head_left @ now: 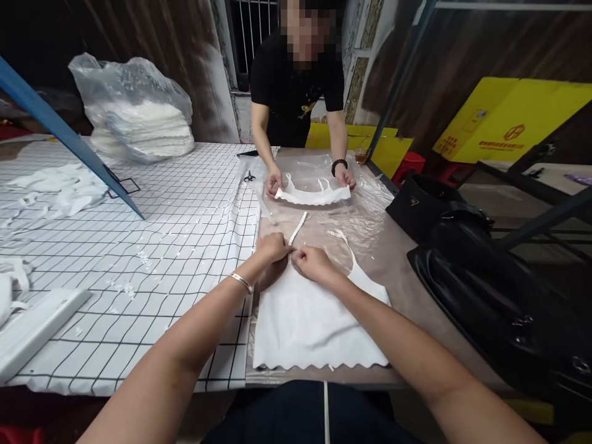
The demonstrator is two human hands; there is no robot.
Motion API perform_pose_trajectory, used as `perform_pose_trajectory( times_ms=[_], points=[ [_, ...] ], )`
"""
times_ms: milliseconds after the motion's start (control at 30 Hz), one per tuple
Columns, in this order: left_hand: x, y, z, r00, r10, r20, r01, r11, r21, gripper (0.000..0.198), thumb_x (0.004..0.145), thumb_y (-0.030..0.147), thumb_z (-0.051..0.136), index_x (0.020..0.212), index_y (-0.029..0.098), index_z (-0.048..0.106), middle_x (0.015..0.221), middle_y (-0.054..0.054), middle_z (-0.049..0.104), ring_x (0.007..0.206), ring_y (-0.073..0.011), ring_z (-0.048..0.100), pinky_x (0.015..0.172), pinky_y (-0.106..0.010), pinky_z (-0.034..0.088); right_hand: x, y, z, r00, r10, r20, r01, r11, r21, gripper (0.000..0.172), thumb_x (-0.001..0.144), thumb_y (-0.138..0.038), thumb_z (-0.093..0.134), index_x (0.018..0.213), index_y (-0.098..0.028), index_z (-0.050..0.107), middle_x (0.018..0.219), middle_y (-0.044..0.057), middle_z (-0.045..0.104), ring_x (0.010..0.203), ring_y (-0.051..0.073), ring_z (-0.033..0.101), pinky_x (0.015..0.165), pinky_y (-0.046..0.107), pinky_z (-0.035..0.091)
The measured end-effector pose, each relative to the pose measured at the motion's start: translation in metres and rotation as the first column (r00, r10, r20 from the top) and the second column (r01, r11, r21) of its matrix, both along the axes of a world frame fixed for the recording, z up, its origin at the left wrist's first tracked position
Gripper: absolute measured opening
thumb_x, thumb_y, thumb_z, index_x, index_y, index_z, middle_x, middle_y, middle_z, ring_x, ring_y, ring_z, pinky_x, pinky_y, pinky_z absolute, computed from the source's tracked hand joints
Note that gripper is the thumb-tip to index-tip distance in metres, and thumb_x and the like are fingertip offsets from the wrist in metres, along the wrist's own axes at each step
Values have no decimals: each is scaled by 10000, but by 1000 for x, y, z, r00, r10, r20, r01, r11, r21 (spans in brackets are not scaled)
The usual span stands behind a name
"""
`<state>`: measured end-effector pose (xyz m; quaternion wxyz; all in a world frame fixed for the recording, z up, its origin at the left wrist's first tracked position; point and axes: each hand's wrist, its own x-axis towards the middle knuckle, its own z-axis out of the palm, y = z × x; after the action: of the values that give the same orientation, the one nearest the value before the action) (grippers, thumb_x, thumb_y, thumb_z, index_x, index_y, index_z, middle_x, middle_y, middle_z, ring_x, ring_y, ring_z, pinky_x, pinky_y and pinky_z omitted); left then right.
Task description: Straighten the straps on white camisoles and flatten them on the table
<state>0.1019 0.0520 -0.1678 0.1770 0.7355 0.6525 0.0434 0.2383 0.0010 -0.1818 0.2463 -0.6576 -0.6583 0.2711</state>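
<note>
A white camisole (319, 327) with a scalloped hem lies flat before me on clear plastic sheeting. Both my hands meet at the base of its left shoulder strap (298, 228). My left hand (272, 246) pinches the strap there, its fingers closed. Right beside it, my right hand (312, 262) is also closed at the same spot; its fingertips hide what they grip. The other strap (346, 240) lies loose to the right. Across the table, a co-worker's two hands stretch another white camisole (314, 196) by its sides.
Left are a checked tablecloth (185, 234), loose white garments (55, 191), a white box-like bar (41, 333) and a plastic bag of folded garments (143, 117). Small scissors (250, 176) lie near the co-worker. Black bags (485, 296) flank the right side; a blue metal post (74, 139) slants at left.
</note>
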Motion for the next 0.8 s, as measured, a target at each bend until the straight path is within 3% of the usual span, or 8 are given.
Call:
perform_pose_trajectory(
  times_ms=[133,233,300,467,600,667,733,800],
  points=[
    [5,11,-5,999,-1,53,-3,997,77,318,860,466,607,1004,189,666,1091,-123,709,1036,-283,642,835,-340,458,24,52,6,977,-214,-13,214,977,-3,109,784,-175,597,677,-196,603,793,46,688,794,196,617,720,278,429],
    [20,32,-4,992,48,117,-70,980,188,361,932,468,491,1074,180,655,1217,-153,655,1155,-285,582,940,-374,413,37,83,15,955,-291,-49,291,957,-2,127,757,-122,592,655,-195,572,781,38,670,799,192,617,764,289,440],
    [35,52,-3,987,64,150,-92,977,191,373,908,488,528,1018,164,678,1172,-176,671,1159,-312,580,969,-416,387,41,90,19,946,-310,-96,311,950,-6,132,756,-121,598,654,-195,559,759,23,652,772,172,607,751,277,446],
    [60,82,4,979,23,201,-42,995,90,138,742,262,733,791,140,694,851,-156,727,934,-330,668,933,-479,376,55,63,29,913,-304,-272,291,953,-87,88,791,-159,609,718,-192,572,653,-20,589,555,107,530,543,218,420],
    [45,62,18,931,-151,333,94,979,182,68,805,248,659,837,191,676,861,-39,716,856,-204,644,886,-365,410,75,26,33,827,-284,-485,195,954,-226,123,866,-204,569,750,-176,602,656,-3,592,480,82,491,463,202,398],
    [29,40,26,814,-398,423,245,896,370,38,815,224,640,811,195,664,884,-18,697,877,-175,609,883,-335,404,81,9,32,694,-269,-668,63,947,-316,102,867,-221,597,794,-170,647,695,15,615,513,80,511,476,195,408],
    [14,15,33,640,-654,403,370,722,584,90,822,166,610,754,193,662,857,-17,678,892,-173,582,914,-361,368,80,-5,30,550,-239,-800,-80,939,-335,75,843,-233,649,844,-170,690,765,35,649,574,85,538,502,191,415],
    [3,-9,37,537,-778,326,429,584,689,159,830,126,579,717,198,664,816,-16,665,887,-176,568,935,-396,329,75,-18,29,485,-165,-859,-194,937,-289,115,822,-262,692,886,-170,720,867,55,682,645,95,552,556,202,434]
  ],
)
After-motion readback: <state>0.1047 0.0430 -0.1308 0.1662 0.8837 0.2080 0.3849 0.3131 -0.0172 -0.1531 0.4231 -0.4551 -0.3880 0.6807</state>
